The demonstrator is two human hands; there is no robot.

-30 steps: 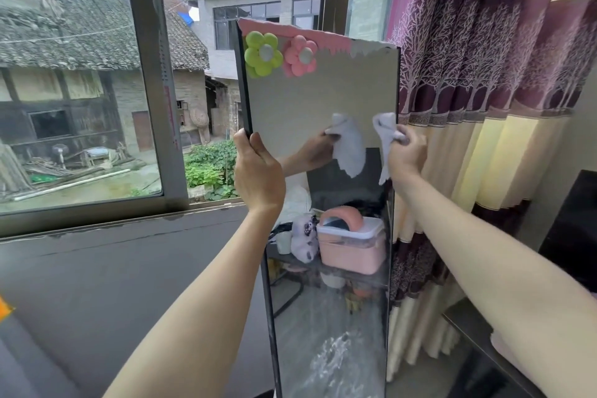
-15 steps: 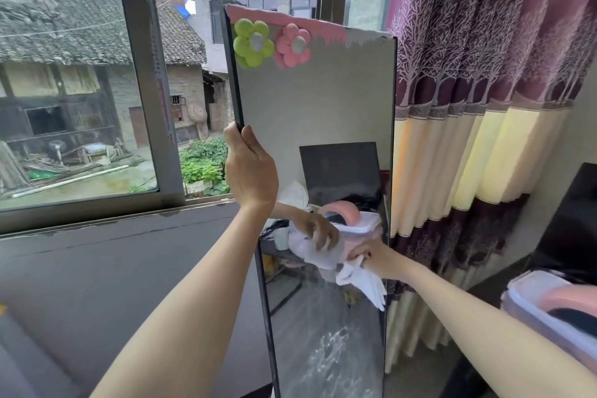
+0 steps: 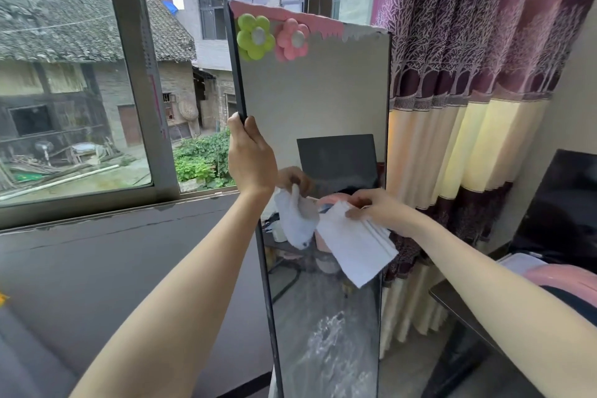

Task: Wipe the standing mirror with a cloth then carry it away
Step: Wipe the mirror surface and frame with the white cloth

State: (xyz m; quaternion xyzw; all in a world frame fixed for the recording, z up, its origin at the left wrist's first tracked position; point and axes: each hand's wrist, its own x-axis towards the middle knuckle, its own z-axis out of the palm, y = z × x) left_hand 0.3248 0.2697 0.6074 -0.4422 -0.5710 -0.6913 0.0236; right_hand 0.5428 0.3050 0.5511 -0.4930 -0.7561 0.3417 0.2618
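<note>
Standing mirror [image 3: 316, 113], upright beside the window and curtain [image 3: 468, 90], steadied by my left hand [image 3: 250, 158] clamped on its left edge, while my right hand [image 3: 378, 208], pinching the white cloth [image 3: 355, 249], has swept down from the upper glass to mid-height, wiping underway.

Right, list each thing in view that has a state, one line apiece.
standing mirror: upright, gripped at its left edge
left hand: closed on the mirror's frame
right hand: pinching the cloth
cloth: folded, hanging against the glass
curtain: drawn to the right of the window
</note>
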